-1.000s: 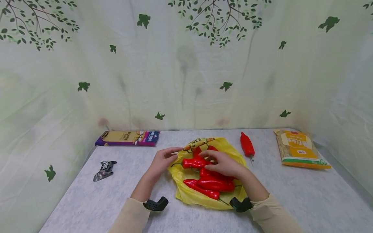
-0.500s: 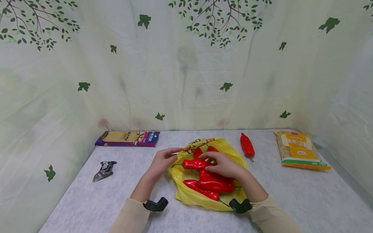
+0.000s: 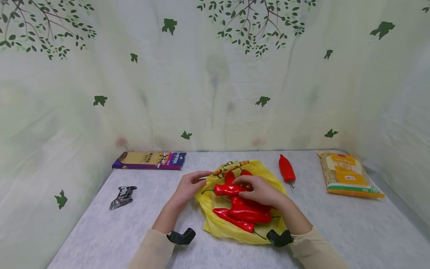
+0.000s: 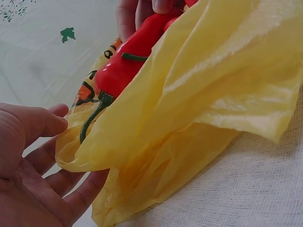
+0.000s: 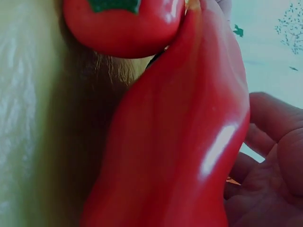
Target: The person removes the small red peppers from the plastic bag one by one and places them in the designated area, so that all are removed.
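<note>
A yellow plastic bag (image 3: 215, 224) lies with its mouth spread, several red peppers (image 3: 250, 215) in it. My left hand (image 3: 188, 186) holds the bag's left rim; in the left wrist view the edge sits between thumb and fingers (image 4: 87, 189). Inside the bag, my right hand (image 3: 258, 190) grips the tip end of a red pepper (image 3: 228, 189), whose green stem points left. That pepper (image 4: 123, 68) shows above the rim in the left wrist view. A large red pepper (image 5: 175, 132) fills the right wrist view, hiding part of the right hand's fingers.
One red pepper (image 3: 287, 169) lies outside the bag, behind it to the right. A bag of grain (image 3: 349, 173) is at far right. A purple and gold box (image 3: 149, 160) lies at back left, with a small black wrapper (image 3: 123, 197) nearer.
The head view has shifted slightly. Both hands stay at nearly the same places on the bag rim and the pepper.
</note>
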`<state>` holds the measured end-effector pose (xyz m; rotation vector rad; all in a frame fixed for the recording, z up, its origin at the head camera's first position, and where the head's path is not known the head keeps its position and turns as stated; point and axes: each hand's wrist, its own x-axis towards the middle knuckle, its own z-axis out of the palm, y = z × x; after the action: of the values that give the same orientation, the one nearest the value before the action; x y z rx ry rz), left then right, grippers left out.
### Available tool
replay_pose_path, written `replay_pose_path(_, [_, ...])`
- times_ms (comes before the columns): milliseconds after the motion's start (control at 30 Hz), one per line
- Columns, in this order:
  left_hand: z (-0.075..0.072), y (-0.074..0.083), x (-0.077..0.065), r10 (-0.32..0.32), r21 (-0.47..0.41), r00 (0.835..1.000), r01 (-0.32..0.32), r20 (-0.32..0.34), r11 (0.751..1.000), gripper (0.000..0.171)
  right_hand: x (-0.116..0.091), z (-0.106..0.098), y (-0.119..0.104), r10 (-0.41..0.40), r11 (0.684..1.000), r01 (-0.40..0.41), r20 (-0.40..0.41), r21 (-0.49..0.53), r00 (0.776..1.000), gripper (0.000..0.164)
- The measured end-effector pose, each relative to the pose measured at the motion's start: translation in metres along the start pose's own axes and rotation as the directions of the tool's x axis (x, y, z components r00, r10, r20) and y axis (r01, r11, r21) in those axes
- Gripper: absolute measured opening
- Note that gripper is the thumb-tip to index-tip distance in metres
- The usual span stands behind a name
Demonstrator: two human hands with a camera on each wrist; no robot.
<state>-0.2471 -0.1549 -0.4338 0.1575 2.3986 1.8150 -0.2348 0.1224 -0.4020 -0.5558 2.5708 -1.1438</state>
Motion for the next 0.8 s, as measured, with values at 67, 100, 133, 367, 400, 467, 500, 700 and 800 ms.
replay_pose_path(67, [0.001, 0.0, 0.001, 0.005, -0.002, 1.0, -0.005, 0.008, 1.0, 0.032, -0.001, -0.001, 0.001, -0.005, 1.0, 0.005, -0.002, -0.004, 1.0, 0.035])
replay_pose_path(100, [0.001, 0.0, 0.001, 0.007, -0.006, 1.0, -0.007, 0.011, 1.0, 0.032, -0.002, -0.002, 0.001, -0.007, 1.0, 0.007, -0.002, -0.004, 1.0, 0.035])
replay_pose_path(133, [0.001, 0.0, 0.001, 0.01, -0.01, 1.0, -0.01, 0.014, 1.0, 0.032, -0.002, -0.002, 0.001, -0.009, 1.0, 0.009, -0.003, -0.002, 1.0, 0.035])
replay_pose_path(367, [0.0, 0.001, 0.0, 0.003, -0.017, 1.0, -0.003, 0.005, 1.0, 0.032, -0.002, -0.013, 0.004, -0.047, 0.999, 0.047, -0.013, 0.012, 0.999, 0.037])
replay_pose_path(400, [0.0, 0.002, 0.001, 0.0, -0.017, 1.0, 0.0, 0.007, 1.0, 0.032, -0.003, -0.016, 0.004, -0.059, 0.998, 0.059, -0.013, 0.019, 0.998, 0.037])
replay_pose_path(467, [0.0, 0.002, 0.001, -0.004, -0.012, 1.0, 0.004, 0.007, 1.0, 0.032, -0.004, -0.023, 0.004, -0.091, 0.996, 0.091, -0.021, 0.023, 0.996, 0.038])
replay_pose_path(500, [0.0, 0.002, 0.002, -0.002, -0.01, 1.0, 0.002, 0.008, 1.0, 0.032, -0.005, -0.026, 0.005, -0.106, 0.994, 0.107, -0.026, 0.025, 0.994, 0.038])
replay_pose_path(700, [0.0, 0.002, 0.003, 0.01, -0.01, 1.0, -0.01, 0.008, 1.0, 0.033, -0.011, -0.044, 0.006, -0.159, 0.984, 0.164, -0.069, 0.074, 0.985, 0.04])
replay_pose_path(800, [0.0, 0.002, 0.002, 0.005, -0.011, 1.0, -0.005, 0.004, 1.0, 0.033, -0.013, -0.05, 0.007, -0.154, 0.983, 0.163, -0.108, 0.084, 0.982, 0.043])
